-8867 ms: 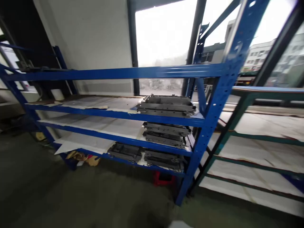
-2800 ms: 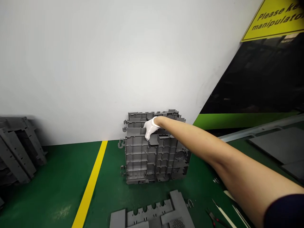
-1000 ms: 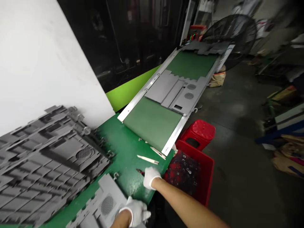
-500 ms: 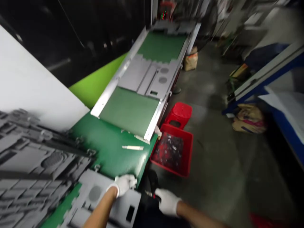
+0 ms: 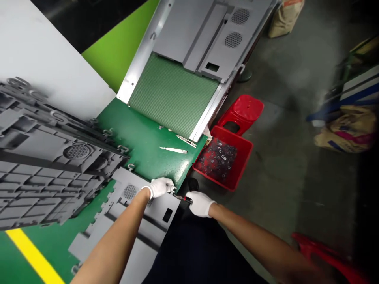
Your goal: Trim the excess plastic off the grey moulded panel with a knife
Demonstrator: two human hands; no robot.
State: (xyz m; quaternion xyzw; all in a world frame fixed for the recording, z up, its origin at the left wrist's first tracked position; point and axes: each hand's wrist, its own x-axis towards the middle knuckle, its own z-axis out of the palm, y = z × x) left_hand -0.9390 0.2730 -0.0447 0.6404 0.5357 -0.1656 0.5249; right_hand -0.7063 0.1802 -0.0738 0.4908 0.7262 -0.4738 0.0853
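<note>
The right hand (image 5: 200, 204), in a white glove, wraps its fingers round the red-handled side cutters (image 5: 182, 198), their tip aimed at the left hand (image 5: 160, 187). The left fingers lie pressed together beside that tip, above a grey moulded plastic panel (image 5: 154, 228); whether they pinch anything is hidden. This close grip suggests fine, steadied work at the edge of the green workbench (image 5: 142, 142). Beyond lie two pale scraper blades (image 5: 173, 150), then a red crate (image 5: 243, 167) holding dark scraps.
</note>
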